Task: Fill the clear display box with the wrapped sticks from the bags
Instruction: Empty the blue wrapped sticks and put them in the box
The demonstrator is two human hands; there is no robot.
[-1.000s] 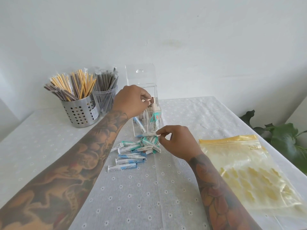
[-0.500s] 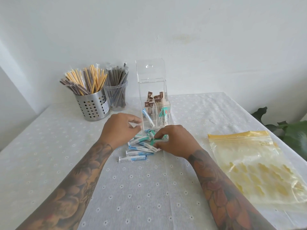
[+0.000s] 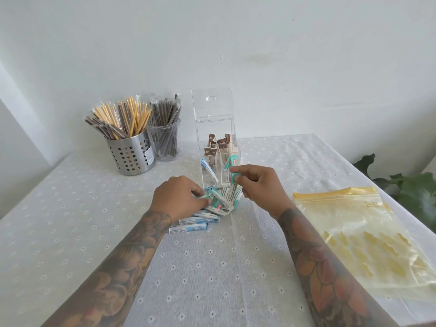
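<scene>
A clear display box (image 3: 215, 119) with its lid up stands at the table's middle back. Brown sticks fill its rear cells; a blue stick (image 3: 208, 169) and a teal stick lean in the front cells. A pile of blue and teal wrapped sticks (image 3: 213, 210) lies in front of the box. My left hand (image 3: 177, 198) rests on the pile's left side, fingers pinching a teal stick. My right hand (image 3: 257, 185) is raised just in front of the box, holding a teal wrapped stick (image 3: 232, 190) upright between thumb and fingers.
A perforated steel cup (image 3: 129, 153) of yellow and brown straws and a clear cup (image 3: 165, 142) of brown straws stand at the back left. A yellow zip bag (image 3: 368, 234) lies flat on the right. Plant leaves (image 3: 410, 190) poke past the table's right edge.
My right hand has lifted off the pile with a teal stick, up toward the box front. My left hand has stayed low on the pile, closing on a stick.
</scene>
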